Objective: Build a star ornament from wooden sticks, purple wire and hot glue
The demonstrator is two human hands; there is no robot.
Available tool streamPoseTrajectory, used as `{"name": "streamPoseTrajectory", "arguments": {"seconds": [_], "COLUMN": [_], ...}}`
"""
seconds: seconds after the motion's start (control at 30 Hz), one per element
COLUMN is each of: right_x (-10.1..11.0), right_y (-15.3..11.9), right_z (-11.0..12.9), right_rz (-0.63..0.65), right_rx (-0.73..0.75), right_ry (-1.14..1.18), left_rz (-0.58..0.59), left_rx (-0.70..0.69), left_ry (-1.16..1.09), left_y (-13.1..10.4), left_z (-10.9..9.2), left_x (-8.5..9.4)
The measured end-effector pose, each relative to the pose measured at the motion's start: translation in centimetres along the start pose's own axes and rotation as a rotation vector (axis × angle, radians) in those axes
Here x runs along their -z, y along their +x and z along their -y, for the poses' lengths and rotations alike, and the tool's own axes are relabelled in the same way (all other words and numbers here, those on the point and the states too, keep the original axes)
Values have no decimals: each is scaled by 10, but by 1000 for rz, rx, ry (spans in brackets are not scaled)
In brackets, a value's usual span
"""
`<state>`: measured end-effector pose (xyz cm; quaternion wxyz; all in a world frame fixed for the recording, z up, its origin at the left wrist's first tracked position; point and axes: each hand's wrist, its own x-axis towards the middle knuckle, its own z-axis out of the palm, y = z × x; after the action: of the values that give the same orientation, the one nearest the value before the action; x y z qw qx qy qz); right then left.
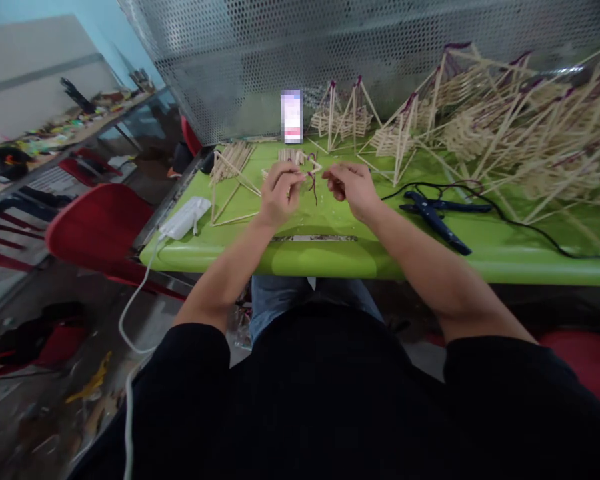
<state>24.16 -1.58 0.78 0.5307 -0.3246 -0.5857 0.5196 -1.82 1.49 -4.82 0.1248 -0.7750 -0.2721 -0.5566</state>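
Note:
My left hand (280, 193) is closed around a small piece built of pale wooden sticks (316, 163), held just above the green table. From that piece a dark purple cord (314, 189) hangs in loose loops between my hands. To the right of it, my right hand (353, 189) has its fingers pinched together; whatever may be between them is too small to make out. A row of short sticks (293, 156) lies just beyond my left hand. Left of that hand stands a triangular stick frame (230, 190).
Loose sticks (237, 160) and a white power strip (186, 219) are on the left of the green table (330, 268). Dark-handled pliers (437, 217) and a black cable (525, 233) lie right. Many stick models (505, 127) crowd the back right. A lit phone (292, 117) stands behind.

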Motion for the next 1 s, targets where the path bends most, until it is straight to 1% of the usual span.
{"name": "streamPoseTrajectory", "arguments": {"seconds": [0.1, 0.2, 0.3, 0.37, 0.43, 0.53, 0.6, 0.67, 0.73, 0.9, 1.0], "right_x": [2, 5, 8, 10, 11, 11, 10, 9, 10, 10, 9], "right_y": [2, 3, 5, 6, 7, 8, 9, 9, 9, 5, 3], "right_z": [-1, -2, -3, -5, -8, -12, -14, -13, -10, -6, -8], "right_rz": [15, 28, -3, -11, 10, 41, 21, -19, -59, -194, -216], "right_rx": [53, 148, 189, 195, 213, 216, 204, 215, 238, 313, 318], "right_ry": [-32, -166, -211, -226, -257, -281, -298, -320, -343, -442, -437], "left_rz": [-105, -126, -128, -121, -95, -31, -12, -39, -80, -102, -107], "left_rx": [-214, -324, -342, -336, -325, -266, -245, -238, -184, 167, 337], "left_ry": [93, 135, 102, 84, 74, 59, 63, 52, 18, -66, -108], "left_y": [6, 12, 15, 15, 13, 8, 6, 7, 8, 10, 11], "left_z": [-11, -24, -29, -28, -24, -18, -17, -19, -24, -30, -25], "left_x": [-6, -5, 1, 3, 3, 1, -1, -3, -4, -1, 1]}}
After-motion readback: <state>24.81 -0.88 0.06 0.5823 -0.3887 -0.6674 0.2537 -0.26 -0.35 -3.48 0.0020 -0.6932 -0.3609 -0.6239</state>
